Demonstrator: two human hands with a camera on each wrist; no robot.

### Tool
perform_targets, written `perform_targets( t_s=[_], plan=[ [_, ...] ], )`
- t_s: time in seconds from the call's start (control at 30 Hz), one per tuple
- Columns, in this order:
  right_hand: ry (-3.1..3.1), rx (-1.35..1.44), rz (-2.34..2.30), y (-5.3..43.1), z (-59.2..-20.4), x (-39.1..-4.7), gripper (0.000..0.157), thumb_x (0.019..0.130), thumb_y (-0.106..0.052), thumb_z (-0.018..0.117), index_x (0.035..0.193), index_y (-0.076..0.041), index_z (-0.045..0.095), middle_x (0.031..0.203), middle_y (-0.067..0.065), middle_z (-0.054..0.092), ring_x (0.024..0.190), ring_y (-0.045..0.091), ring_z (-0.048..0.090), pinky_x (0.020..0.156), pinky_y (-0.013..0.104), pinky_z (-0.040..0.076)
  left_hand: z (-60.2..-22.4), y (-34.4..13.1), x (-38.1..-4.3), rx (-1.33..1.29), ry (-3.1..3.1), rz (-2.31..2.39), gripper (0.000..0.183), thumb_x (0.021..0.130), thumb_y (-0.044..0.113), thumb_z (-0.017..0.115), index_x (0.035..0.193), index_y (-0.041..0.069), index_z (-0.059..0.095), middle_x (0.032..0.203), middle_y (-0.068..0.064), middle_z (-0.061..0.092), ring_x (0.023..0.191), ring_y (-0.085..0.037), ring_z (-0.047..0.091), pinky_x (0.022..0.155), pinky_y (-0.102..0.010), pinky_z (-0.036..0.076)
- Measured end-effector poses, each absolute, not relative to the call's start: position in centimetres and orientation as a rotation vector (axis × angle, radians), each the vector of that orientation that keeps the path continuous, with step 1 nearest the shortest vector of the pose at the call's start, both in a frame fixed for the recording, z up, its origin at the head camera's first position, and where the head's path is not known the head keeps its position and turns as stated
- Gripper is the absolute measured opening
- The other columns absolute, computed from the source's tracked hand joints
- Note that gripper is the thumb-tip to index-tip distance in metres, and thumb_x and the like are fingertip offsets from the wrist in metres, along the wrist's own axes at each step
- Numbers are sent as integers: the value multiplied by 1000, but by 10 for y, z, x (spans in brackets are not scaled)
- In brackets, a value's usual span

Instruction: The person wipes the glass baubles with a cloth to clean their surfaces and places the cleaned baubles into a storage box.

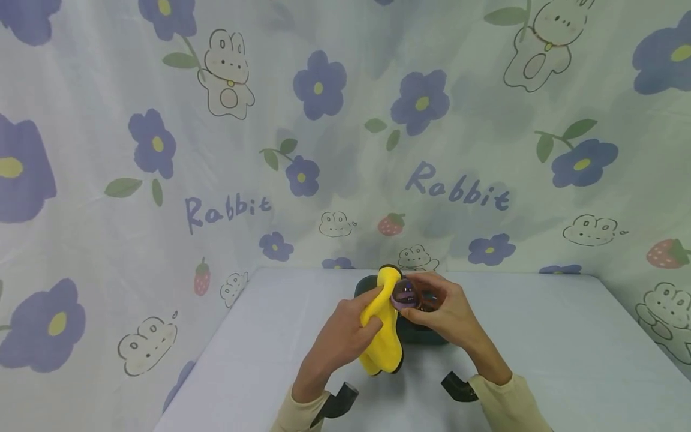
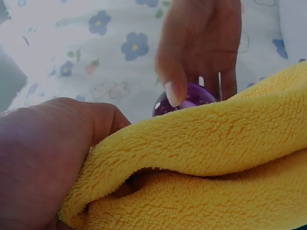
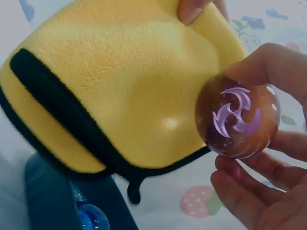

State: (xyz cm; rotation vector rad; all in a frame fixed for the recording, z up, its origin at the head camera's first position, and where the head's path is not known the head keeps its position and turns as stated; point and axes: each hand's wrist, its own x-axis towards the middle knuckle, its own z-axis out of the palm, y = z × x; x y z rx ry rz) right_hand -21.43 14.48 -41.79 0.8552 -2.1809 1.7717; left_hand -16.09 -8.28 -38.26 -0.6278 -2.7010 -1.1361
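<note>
A yellow plush cloth [image 1: 385, 336] with dark edging hangs from my left hand [image 1: 345, 333], which pinches it between thumb and fingers. In the left wrist view the cloth [image 2: 201, 139] is folded over in that grip. My right hand [image 1: 445, 309] holds a glassy purple ball [image 1: 405, 295] between thumb and fingertips, right beside the cloth. Seen from the right wrist, the ball [image 3: 237, 117] is see-through, with a purple three-bladed swirl emblem inside. It overlaps the cloth's edge in that view.
Behind and below the hands stands a dark green container [image 1: 423, 336] on the white table [image 1: 540, 336]. A blue glassy ball [image 3: 91, 218] lies inside it. A curtain [image 1: 345, 150] printed with rabbits and flowers hangs behind the table.
</note>
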Motion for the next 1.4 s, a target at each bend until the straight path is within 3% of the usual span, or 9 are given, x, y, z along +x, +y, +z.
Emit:
perform_targets(
  t_s=[0.37, 0.53, 0.8, 0.93, 1.13, 1.4],
  plan=[
    [-2277, 832, 1652, 141, -425, -218, 54, 78, -18, 88, 128, -10, 68, 125, 12, 68, 106, 26, 72, 91, 30, 60, -385, -82, -160, -652, -2592, -1105, 56, 92, 8, 55, 148, 10, 56, 97, -4, 68, 77, -10, 61, 72, -23, 53],
    [-2261, 867, 1678, 142, -422, -215, 54, 78, -16, 88, 128, -10, 68, 125, 12, 68, 106, 24, 73, 90, 29, 61, -384, -81, -160, -676, -2553, -1114, 56, 92, 7, 56, 148, 11, 57, 96, -3, 68, 75, -10, 60, 70, -23, 53],
    [-2297, 934, 1680, 139, -418, -209, 49, 76, -14, 88, 122, -15, 72, 114, 5, 67, 93, 16, 70, 84, 29, 62, -386, -80, -162, -692, -2560, -1040, 54, 93, 6, 58, 146, 11, 58, 91, -1, 65, 72, -9, 57, 68, -22, 50],
    [-2306, 985, 1696, 138, -418, -207, 49, 76, -13, 88, 123, -12, 72, 109, 6, 66, 87, 14, 69, 80, 34, 63, -389, -80, -164, -691, -2618, -995, 54, 93, 6, 57, 147, 11, 58, 93, -2, 66, 75, -9, 57, 70, -22, 49],
    [-2296, 1016, 1702, 137, -418, -205, 49, 77, -15, 88, 123, -13, 72, 103, 7, 65, 83, 18, 69, 78, 29, 62, -390, -83, -168, -718, -2645, -1001, 55, 94, 6, 55, 148, 10, 56, 103, -5, 71, 75, -9, 59, 71, -22, 52],
    [-2231, 1022, 1773, 139, -416, -205, 49, 77, -12, 88, 123, -11, 72, 114, 10, 69, 92, 17, 73, 78, 30, 63, -390, -87, -171, -742, -2671, -1094, 54, 95, 10, 55, 150, 11, 53, 100, -4, 70, 74, -8, 59, 71, -22, 53]
  ],
)
